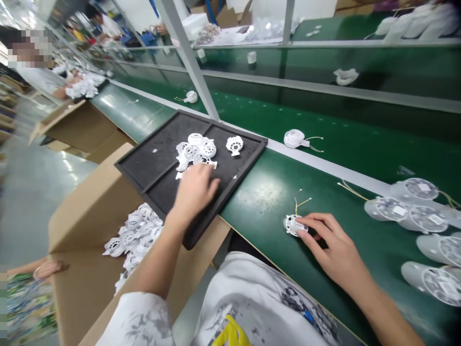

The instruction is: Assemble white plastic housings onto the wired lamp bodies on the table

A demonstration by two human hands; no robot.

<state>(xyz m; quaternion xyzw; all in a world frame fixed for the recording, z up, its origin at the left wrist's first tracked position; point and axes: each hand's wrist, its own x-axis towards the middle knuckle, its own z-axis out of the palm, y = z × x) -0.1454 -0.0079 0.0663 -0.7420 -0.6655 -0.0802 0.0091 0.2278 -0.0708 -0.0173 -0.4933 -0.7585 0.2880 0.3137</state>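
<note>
My right hand [333, 245] pinches a small round white plastic housing [291, 225] between thumb and fingertips at the green bench top. Thin wires with small plugs run from the housing's far side. My left hand [194, 190] reaches over a black divided tray [158, 139], its thumb apart from the fingers. The fingertips are at the near edge of a pile of white openwork plastic covers [194, 150], partly hidden by the hand itself. Another white cover [235, 144] lies apart from the pile, in the tray's right section.
A cardboard box [86, 211] with many white covers [135, 233] stands left, below the tray. Cylindrical white wired housings [392, 209] stand at the right. A white wired housing [295, 138] lies on the green belt. A metal post [190, 57] rises behind the tray. Other people are at left.
</note>
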